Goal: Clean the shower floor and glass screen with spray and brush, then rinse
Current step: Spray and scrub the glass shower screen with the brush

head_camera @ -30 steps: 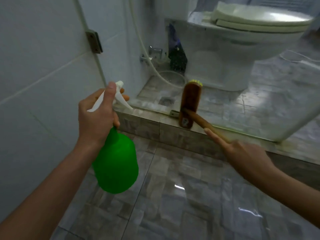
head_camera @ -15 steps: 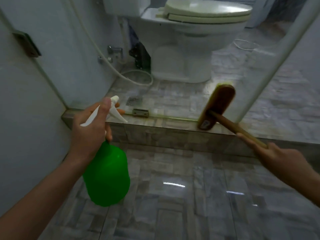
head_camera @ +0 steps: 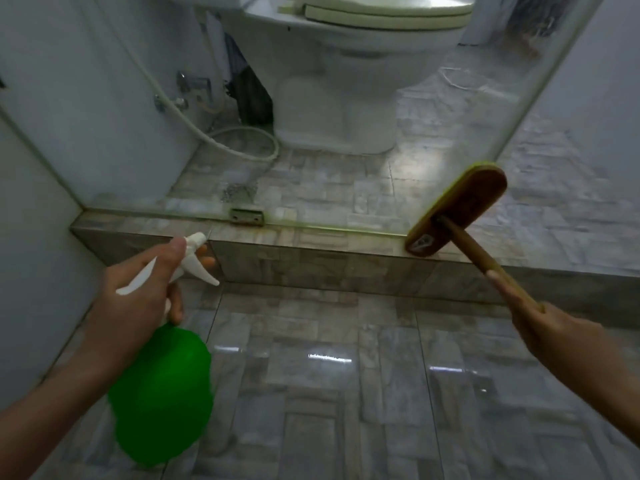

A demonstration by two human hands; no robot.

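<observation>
A green plastic spray bottle with a white trigger head (head_camera: 162, 393) is gripped at the neck by the left hand (head_camera: 138, 296), low over the glossy grey tiled floor (head_camera: 311, 393). A brown wooden long-handled brush (head_camera: 457, 209) is grasped by the right hand (head_camera: 568, 344), its head set at the foot of the clear glass screen (head_camera: 346, 188), on the tiled kerb (head_camera: 311, 258).
</observation>
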